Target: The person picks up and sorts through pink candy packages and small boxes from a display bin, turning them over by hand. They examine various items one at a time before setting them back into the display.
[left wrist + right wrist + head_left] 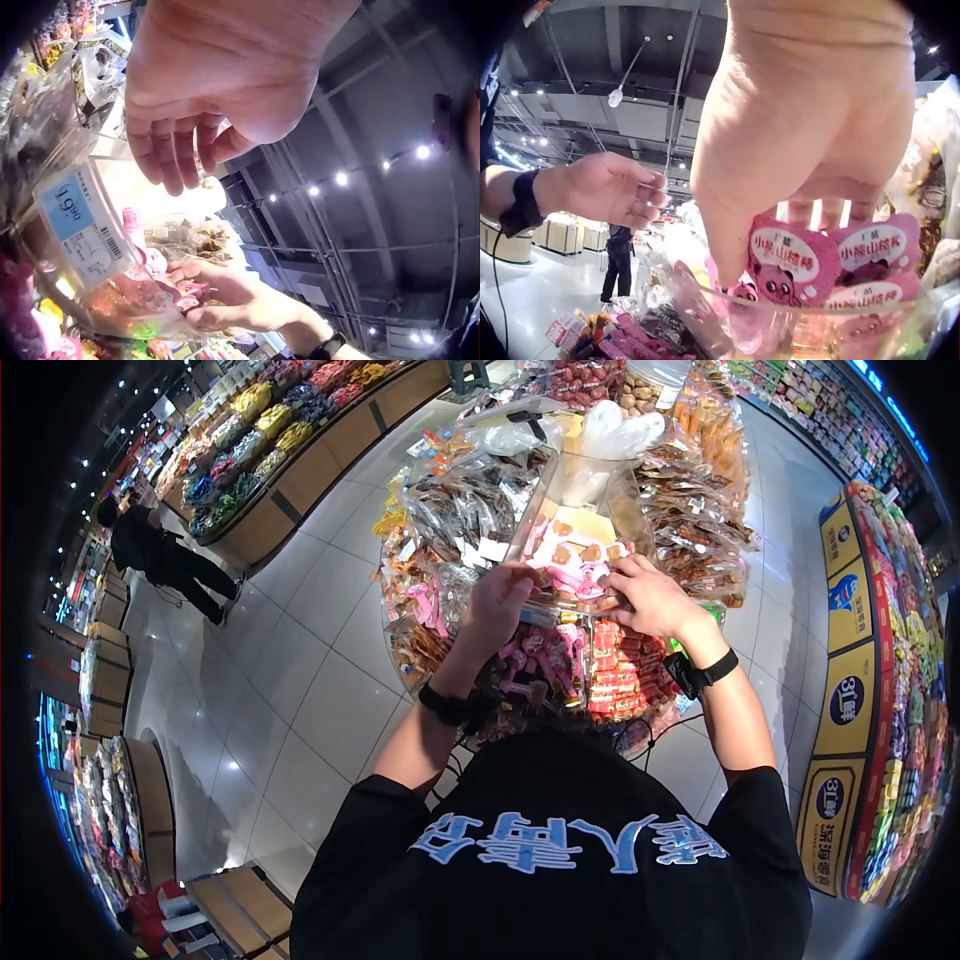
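Observation:
In the head view my right hand point(655, 598) reaches into a clear bin point(705, 300) of pink hawthorn-stick packets point(791, 259) with panda faces. The right wrist view shows its thumb in front of the packets and the other fingers behind them, with a packet between. My left hand point(497, 600) is beside the bin's left edge, fingers loosely bent and holding nothing. In the left wrist view this left hand point(225, 82) hangs above a price tag point(86, 221) on the bin's front, and the right hand point(232, 296) is among the pink packets.
Bagged dark snacks point(470, 500) lie left of the bin, more bagged snacks point(690, 510) to its right. Red-wrapped sticks point(630, 665) and pink packs point(540, 660) are nearer my body. A person in dark clothes point(165, 550) stands in the left aisle. Shelves point(880, 690) line the right.

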`<action>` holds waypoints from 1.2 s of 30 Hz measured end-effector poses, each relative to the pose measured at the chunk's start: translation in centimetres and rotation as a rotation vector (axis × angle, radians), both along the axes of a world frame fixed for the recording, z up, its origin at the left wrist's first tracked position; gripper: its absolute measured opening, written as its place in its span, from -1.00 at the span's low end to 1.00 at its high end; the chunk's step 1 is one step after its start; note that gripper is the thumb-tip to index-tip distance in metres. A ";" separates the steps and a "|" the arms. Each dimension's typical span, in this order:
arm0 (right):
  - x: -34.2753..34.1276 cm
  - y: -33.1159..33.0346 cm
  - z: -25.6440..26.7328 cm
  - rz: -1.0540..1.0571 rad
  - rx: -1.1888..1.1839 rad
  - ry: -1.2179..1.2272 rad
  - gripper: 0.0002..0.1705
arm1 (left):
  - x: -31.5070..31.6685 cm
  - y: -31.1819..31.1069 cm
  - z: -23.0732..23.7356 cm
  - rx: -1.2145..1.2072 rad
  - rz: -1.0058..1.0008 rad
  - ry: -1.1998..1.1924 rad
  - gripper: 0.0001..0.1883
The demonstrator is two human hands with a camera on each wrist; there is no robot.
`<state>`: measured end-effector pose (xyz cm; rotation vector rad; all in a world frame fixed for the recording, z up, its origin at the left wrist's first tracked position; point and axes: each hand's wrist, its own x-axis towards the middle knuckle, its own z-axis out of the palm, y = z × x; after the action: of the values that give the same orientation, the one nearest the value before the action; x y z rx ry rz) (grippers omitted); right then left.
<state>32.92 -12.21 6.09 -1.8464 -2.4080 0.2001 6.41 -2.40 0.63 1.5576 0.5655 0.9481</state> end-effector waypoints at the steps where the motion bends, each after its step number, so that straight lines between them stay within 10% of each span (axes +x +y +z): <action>1: 0.3 0.0 -0.4 -0.005 0.045 0.015 -0.44 | 0.1 -0.2 0.0 -0.007 -0.002 0.019 -0.81; 17: 0.2 1.4 -2.5 -0.105 0.424 0.148 -0.72 | 0.8 -1.3 -1.2 -0.105 -0.092 0.062 -0.83; 36: -0.5 1.9 -2.1 -0.101 0.172 0.246 -0.61 | 0.7 -1.8 -1.0 -0.249 -0.123 0.083 -0.82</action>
<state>32.39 -10.28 4.00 -1.7488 -2.0942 0.1923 7.10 -4.25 -0.41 1.3946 0.6143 0.6950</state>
